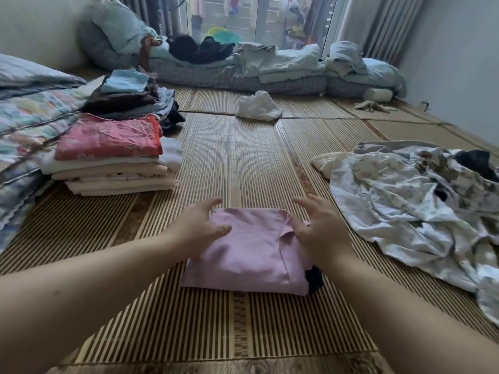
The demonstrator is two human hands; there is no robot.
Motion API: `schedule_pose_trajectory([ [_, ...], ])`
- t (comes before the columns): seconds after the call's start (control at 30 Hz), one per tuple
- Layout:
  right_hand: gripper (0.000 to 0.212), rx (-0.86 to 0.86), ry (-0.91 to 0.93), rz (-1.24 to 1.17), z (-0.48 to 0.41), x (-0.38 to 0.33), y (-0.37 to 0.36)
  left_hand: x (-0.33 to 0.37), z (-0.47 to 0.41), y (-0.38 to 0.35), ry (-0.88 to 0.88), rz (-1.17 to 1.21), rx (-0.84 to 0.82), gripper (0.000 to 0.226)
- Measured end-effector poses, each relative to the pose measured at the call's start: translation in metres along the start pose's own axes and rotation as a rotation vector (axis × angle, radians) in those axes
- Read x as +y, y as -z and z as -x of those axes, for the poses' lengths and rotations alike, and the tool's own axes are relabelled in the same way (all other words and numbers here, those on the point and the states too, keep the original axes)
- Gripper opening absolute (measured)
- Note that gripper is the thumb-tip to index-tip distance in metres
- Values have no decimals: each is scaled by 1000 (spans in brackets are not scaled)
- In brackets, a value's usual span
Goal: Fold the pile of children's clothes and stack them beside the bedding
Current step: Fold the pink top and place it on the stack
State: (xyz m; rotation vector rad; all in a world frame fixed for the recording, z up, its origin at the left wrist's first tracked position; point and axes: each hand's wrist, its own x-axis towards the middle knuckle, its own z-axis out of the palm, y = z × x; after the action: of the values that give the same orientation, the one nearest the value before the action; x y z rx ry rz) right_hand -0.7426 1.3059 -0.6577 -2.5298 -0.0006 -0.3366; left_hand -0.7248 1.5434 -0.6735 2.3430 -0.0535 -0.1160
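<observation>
A folded pink garment (243,255) lies on the bamboo mat (243,163) right in front of the person. The left hand (201,228) is at its left edge and the right hand (321,228) at its right, both with fingers spread and loosely bent, gripping nothing. A stack of folded clothes (110,163) sits left, against the patterned bedding (24,117); the unfolded floral pile (421,206) sprawls to the right
</observation>
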Motion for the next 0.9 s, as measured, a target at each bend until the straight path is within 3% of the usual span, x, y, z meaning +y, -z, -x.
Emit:
schedule_pose_trajectory([
  [0.03, 34, 22, 117, 84, 6, -6, 0, 3, 3, -4, -34, -82, 5, 67],
  [0.1, 42, -10, 209, 222, 18, -22, -3, 7, 8, -12, -55, -179, -12, 62],
  [0.17, 58, -116, 96, 320, 23, -29, -7, 8, 13, -18, -55, -182, -39, 55],
  [0.23, 55, -241, -51, 346, 23, -28, -7, 6, 16, -20, -83, -133, -31, 43],
  [0.33, 35, -254, -191, 22, 10, -20, 2, 2, 19, -19, -154, -108, 12, 36],
  [0.47, 55, -244, -438, -637, -5, -8, 20, -2, 23, -11, -144, -93, 77, 31],
  [0.57, 54, -309, -576, -818, -5, -5, 29, -6, 23, -9, -121, -83, 82, 27],
  [0.63, 50, -471, -547, -646, -1, -10, 35, -7, 23, -10, -103, -79, 76, 25],
  [0.7, 42, -581, -407, -337, 9, -19, 39, -8, 22, -11, -98, -58, 72, 24],
  [0.77, 33, -552, -215, -68, 25, -28, 38, -8, 22, -12, -102, -53, 72, 26],
  [0.83, 37, -458, -42, 217, 42, -32, 30, -9, 21, -12, -105, -61, 70, 29],
  [0.9, 33, -407, 23, 393, 52, -30, 19, -10, 22, -13, -108, -76, 62, 31],
])
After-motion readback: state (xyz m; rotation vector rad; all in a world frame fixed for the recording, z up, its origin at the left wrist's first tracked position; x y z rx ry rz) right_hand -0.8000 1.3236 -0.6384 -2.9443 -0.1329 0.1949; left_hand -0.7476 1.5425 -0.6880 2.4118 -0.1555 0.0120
